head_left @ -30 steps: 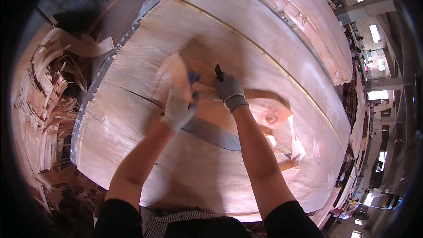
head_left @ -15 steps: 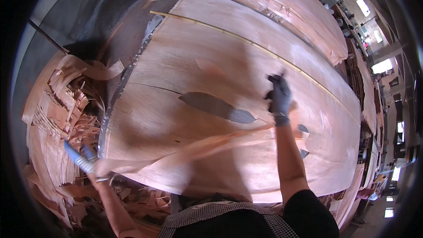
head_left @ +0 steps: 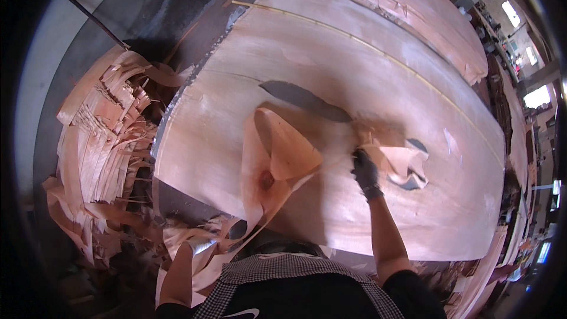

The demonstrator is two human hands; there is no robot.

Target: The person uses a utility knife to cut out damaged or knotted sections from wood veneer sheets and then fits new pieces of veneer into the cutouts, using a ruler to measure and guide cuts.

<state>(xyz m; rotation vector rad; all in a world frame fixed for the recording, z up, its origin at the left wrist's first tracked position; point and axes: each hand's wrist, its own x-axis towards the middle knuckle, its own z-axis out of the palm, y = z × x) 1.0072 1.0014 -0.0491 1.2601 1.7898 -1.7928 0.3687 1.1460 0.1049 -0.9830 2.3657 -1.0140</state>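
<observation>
A wide sheet of pale pinkish wood veneer lies spread before me, with a long dark hole torn in it. At the lower left my gloved left hand is closed on a torn veneer strip. The strip folds up over the sheet's near edge, with a dark knot in it, and its curls partly hide my fingers. My right hand, in a dark glove, is down at the sheet beside a curled, torn veneer flap. Blur and the dark glove hide how its fingers are set.
A thin yellowish stick lies across the far part of the sheet. Broken veneer scraps heap up at the left, beside a dark rod. Another veneer stack stands beyond the far edge. More scraps lie below the near edge.
My left hand has come right and toward me with the strip, which was stretched across the sheet and now folds up. My right hand has moved nearer, down to the torn flap.
</observation>
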